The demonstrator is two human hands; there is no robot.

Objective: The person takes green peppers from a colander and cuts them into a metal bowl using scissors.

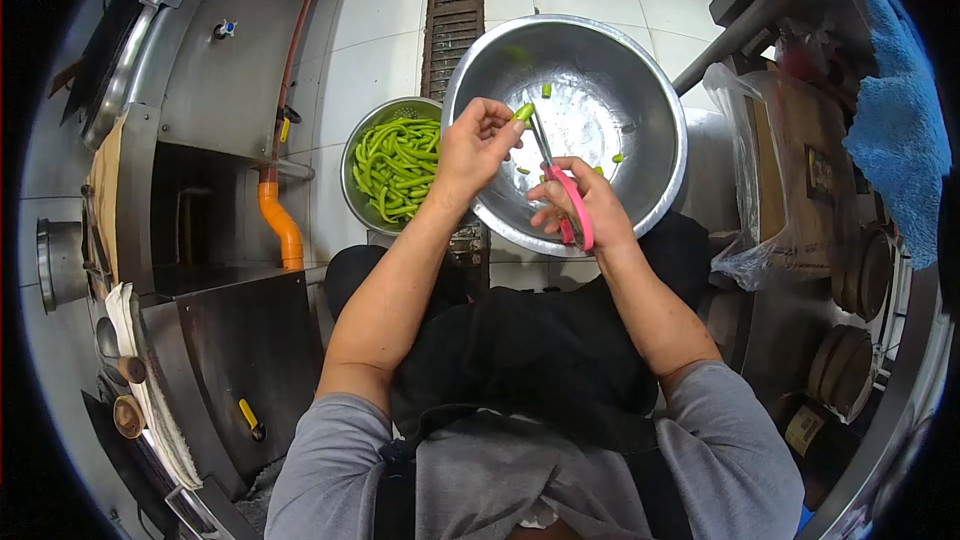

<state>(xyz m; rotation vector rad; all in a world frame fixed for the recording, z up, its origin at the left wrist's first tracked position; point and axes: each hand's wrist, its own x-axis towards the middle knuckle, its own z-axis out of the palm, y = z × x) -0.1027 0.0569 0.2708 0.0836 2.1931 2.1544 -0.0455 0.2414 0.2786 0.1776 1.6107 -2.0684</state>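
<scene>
My left hand point(478, 148) pinches a short green chili pepper point(523, 113) over the left side of a large metal bowl point(660, 80). In my right hand point(592, 202) is a pair of scissors point(574, 202) with pink handles, its blades pointing up and left to the pepper. Whether the blades touch the pepper, I cannot tell. Several cut green pieces point(546, 90) lie scattered on the bowl's bottom. Left of the bowl, close to my left forearm, a metal colander point(349, 180) holds a heap of whole green peppers point(395, 168).
Steel cabinets point(240, 360) with an orange drain pipe point(275, 218) stand on the left. A floor drain grate point(455, 10) runs ahead over white tiles. To the right are a plastic-wrapped cardboard box point(800, 170) and a hanging blue towel point(900, 130).
</scene>
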